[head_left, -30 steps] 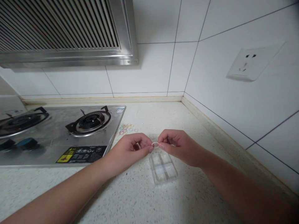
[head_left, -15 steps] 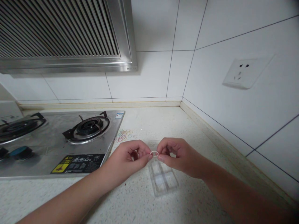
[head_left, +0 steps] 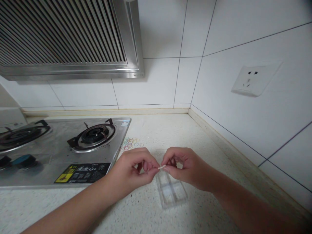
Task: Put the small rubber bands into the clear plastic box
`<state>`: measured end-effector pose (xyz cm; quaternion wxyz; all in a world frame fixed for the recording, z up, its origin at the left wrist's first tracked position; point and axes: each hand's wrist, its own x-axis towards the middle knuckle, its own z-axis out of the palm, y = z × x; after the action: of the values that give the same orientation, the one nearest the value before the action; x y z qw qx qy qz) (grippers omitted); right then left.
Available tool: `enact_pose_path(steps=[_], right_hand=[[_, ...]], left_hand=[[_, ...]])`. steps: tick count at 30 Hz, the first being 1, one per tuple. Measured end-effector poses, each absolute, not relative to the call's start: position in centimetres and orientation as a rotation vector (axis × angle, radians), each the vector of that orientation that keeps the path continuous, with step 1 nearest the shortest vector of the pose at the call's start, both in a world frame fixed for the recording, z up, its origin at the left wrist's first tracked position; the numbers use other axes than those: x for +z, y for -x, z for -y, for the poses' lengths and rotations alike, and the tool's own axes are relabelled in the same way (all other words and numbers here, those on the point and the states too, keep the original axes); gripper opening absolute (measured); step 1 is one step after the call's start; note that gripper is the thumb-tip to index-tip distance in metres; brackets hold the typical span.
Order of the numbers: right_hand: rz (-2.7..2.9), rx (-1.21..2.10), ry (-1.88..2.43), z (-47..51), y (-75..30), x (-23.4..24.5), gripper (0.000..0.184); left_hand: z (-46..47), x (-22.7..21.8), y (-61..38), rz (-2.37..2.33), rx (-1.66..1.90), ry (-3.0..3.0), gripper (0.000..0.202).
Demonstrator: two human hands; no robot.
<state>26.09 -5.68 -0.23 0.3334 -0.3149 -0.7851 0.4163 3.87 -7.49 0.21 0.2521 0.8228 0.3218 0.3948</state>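
Observation:
My left hand (head_left: 133, 165) and my right hand (head_left: 185, 165) meet above the counter, each pinching one end of a small pale rubber band (head_left: 162, 167). The band looks flattened between the fingertips. Just below the hands a clear plastic box (head_left: 172, 191) with small compartments lies on the speckled counter. A loose heap of coloured rubber bands (head_left: 130, 143) lies beyond my left hand, beside the stove's edge.
A steel gas stove (head_left: 60, 152) with two burners fills the left of the counter, under a range hood (head_left: 68, 39). White tiled walls meet in a corner behind; a wall socket (head_left: 253, 80) sits on the right wall.
The band, held as a round loop before, is now squeezed flat between the fingertips. Both hands sit a little lower in the picture as the camera tilted up.

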Motion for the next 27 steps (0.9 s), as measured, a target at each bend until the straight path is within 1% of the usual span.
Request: enact_pose_path(steps=[9, 15, 19, 27], right_hand=[[2.053, 1.05, 0.799, 5.8, -26.0, -0.3, 0.006], [2.05, 1.059, 0.812, 5.4, -26.1, -0.4, 0.01], [2.038, 1.075, 0.819, 5.3, -26.2, -0.4, 0.013], [2.068, 1.087, 0.901, 5.1, -26.2, -0.4, 0.012]], left_hand=[[7.3, 0.0, -3.8, -0.877, 1.098, -2.255, 0.006], [7.2, -0.1, -3.8, -0.88, 1.053, -2.27, 0.003], [6.9, -0.1, -3.5, -0.887, 0.993, -2.321, 0.002], [5.3, 0.0, -1.7, -0.94, 0.783, -2.624, 0.007]])
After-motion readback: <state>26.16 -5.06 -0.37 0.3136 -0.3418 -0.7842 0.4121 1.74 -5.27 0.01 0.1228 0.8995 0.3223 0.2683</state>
